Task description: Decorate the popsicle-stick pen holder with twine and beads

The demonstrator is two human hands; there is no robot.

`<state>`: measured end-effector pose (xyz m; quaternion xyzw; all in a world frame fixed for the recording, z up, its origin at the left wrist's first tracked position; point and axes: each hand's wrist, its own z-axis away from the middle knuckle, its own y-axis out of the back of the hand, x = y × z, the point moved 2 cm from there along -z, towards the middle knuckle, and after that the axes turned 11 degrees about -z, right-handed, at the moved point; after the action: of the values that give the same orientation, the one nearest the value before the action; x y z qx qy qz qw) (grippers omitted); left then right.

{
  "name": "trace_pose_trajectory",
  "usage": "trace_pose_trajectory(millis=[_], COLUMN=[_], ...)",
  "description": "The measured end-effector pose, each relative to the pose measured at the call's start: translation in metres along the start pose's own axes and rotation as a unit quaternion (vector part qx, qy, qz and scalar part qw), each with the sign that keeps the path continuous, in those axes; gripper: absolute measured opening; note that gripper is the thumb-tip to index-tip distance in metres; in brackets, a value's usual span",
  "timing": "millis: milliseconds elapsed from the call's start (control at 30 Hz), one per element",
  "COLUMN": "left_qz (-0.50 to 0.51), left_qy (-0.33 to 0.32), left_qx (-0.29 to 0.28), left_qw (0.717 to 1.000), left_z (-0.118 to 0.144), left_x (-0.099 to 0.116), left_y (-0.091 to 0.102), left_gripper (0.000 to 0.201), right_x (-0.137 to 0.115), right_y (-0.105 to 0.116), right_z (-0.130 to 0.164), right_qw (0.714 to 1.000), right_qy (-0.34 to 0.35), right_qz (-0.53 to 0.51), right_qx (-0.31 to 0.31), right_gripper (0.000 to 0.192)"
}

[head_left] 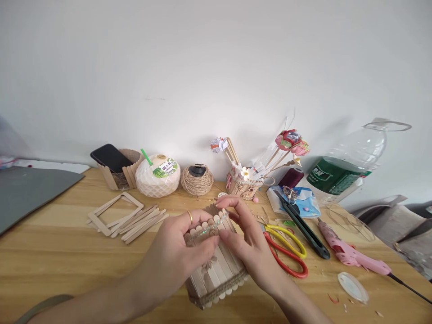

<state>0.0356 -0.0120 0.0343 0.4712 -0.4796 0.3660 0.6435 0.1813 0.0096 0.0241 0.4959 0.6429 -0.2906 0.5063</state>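
head view, only one i have. lower centre of frame: a popsicle-stick box (216, 265) lying tilted on the wooden table (67, 256), rim pointing up toward the wall. my left hand (178, 252) comes in from lower left, fingers curled closed around the box's left side, thumb pressed on the stick wall, ring on one finger. my right hand (246, 243) comes in from lower right, fingertips (222, 202) pinched on the rim, where a sparkly trim strip (211, 228) runs across the rounded stick ends. both hands gripping, neither is slack.

to do this bit well i judge: keep the left hand as the clamp so the box does not roll, press the strip down along the rim in short stretches, keep it level with the stick tips, don't drag it sideways. whether glue is under the strip i cannot tell.

right of the hands: red and yellow scissors (286, 247) just beside my right wrist, a black utility knife (303, 227), a pink glue gun (351, 254) further right, a small clear lid (353, 286) in lower right. left of centre: loose popsicle sticks (141, 222) and a stick frame (114, 211). along the wall: twine ball (197, 179), coconut drink (158, 174), phone (110, 157) in a stick holder, paper flowers (290, 140), big plastic bottle (347, 166) in upper right.
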Motion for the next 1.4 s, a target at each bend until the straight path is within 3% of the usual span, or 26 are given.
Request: trace_pose_trajectory(millis=[267, 500, 833, 1400], left_qz=[-0.016, 0.057, -0.015, -0.036], left_qy=[-0.022, -0.07, -0.045, -0.027], left_qx=[-0.009, -0.028, 0.024, 0.022], left_qw=[1.0, 0.996, 0.999, 0.999], left_z=[-0.0008, -0.001, -0.0058, -0.0068], left_x=[0.0012, 0.0018, -0.0053, -0.0045], left_y=[0.0027, 0.0061, 0.0057, 0.0061], left_gripper=[0.02, 0.023, 0.011, 0.01], right_x=[-0.0013, 0.0004, 0.0016, 0.0006], right_y=[-0.0004, 0.0016, -0.001, -0.0021], right_z=[-0.0024, -0.0021, -0.0042, -0.0054], right_qw=[1.0, 0.999, 1.0, 1.0], right_qy=[-0.004, -0.018, -0.011, -0.012], right_qz=[-0.021, -0.028, -0.011, 0.003], right_qx=[-0.008, -0.003, 0.003, 0.004], right_gripper=[0.022, 0.027, 0.028, 0.029])
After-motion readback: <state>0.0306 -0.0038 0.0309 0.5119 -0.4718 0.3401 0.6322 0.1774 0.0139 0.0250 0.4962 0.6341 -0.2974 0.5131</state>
